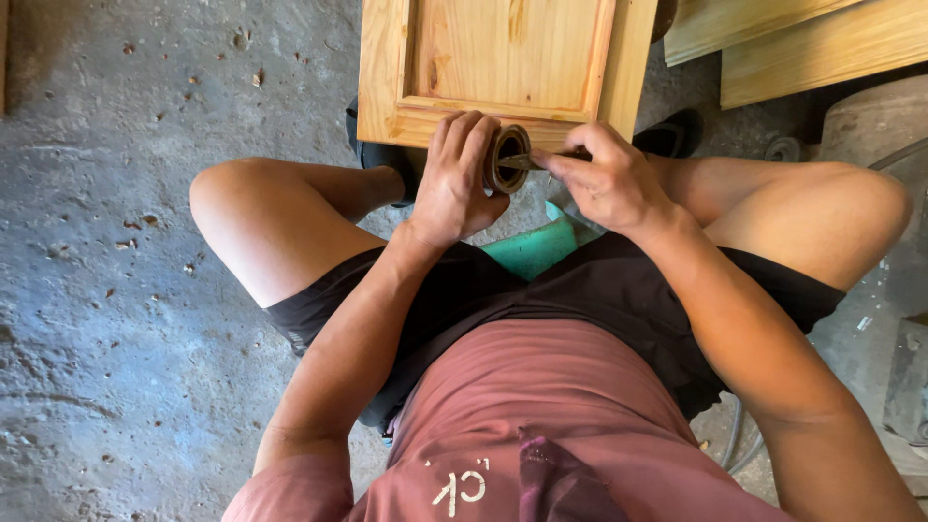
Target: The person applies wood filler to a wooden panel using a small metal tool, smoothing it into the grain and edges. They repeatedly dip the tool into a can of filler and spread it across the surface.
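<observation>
I take this for a woodworking shop; just beyond my left hand (452, 184) leans an unfinished pine panelled door (503, 63); more bare planks (793, 43) lie past my right hand (609, 179); rough, chip-strewn concrete floor (106, 242) spreads beneath.

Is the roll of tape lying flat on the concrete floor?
No, the left hand holds the roll of tape up against the wooden panel.
</observation>
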